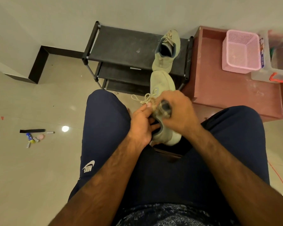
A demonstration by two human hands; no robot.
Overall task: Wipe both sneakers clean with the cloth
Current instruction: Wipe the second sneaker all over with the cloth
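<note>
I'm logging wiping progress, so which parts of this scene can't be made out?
Head view only:
- Grey cloth: blurred, mostly wrapped in the right hand.
- Held pale green sneaker: middle hidden by both hands; left hand covers its opening.
- Second pale green sneaker on the black rack: dirt too small to judge.

One sneaker (162, 88) sits between my knees, under both my hands, left (141, 126) and right (178, 110). Beyond it the other sneaker (167, 51) lies on the shoe rack (121, 46). Right of the rack, a basket (240, 53) stands on the table (227, 88).
</note>
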